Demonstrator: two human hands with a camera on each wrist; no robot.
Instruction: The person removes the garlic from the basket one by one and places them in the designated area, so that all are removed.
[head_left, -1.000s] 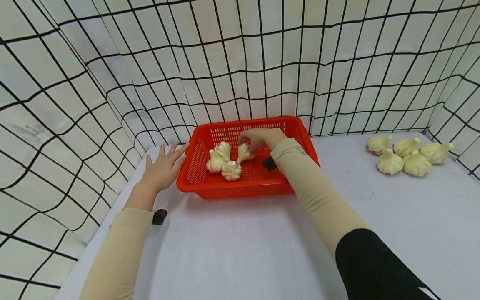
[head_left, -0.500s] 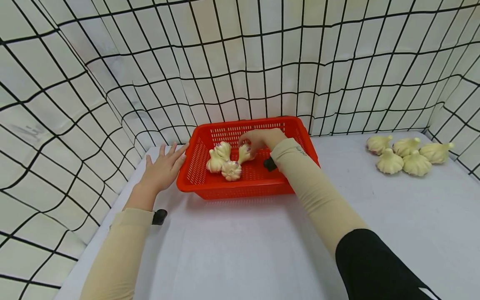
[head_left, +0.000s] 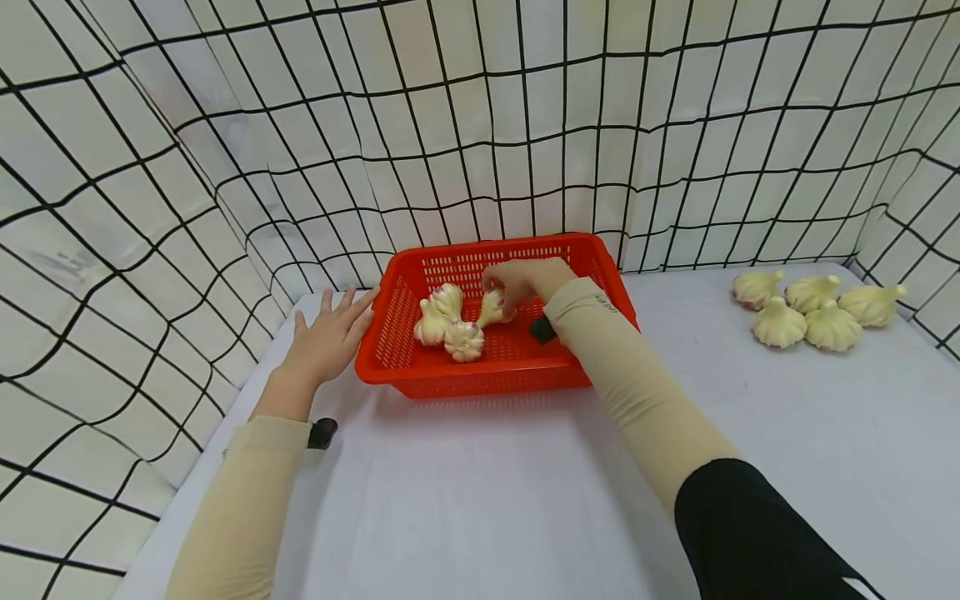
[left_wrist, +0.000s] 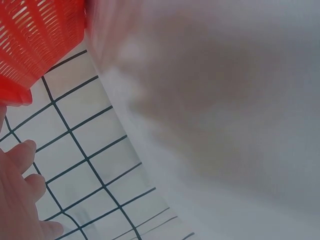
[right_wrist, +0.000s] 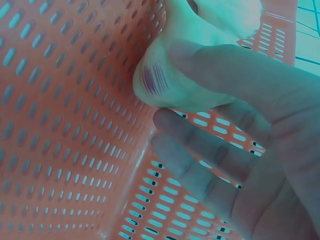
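pinching garlic bulb (head_left: 493, 310) inside red basket (head_left: 487, 385) w/ r. hand (head_left: 522, 280), thumb & fingers bent round it; spreading l. hand (head_left: 322, 340), gripping nothing, at basket's l. rim; w/ 3 more bulbs (head_left: 464, 342) in basket, 5 others (head_left: 835, 327) on bench (head_left: 465, 500) rt. of basket.

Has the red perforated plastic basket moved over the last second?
No. The red perforated plastic basket lines up the same against the black grid netting behind it.

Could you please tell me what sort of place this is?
Probably a small netted-off tabletop workstation: black netting rises behind a white tabletop, which bears a red basket of garlic bulbs.
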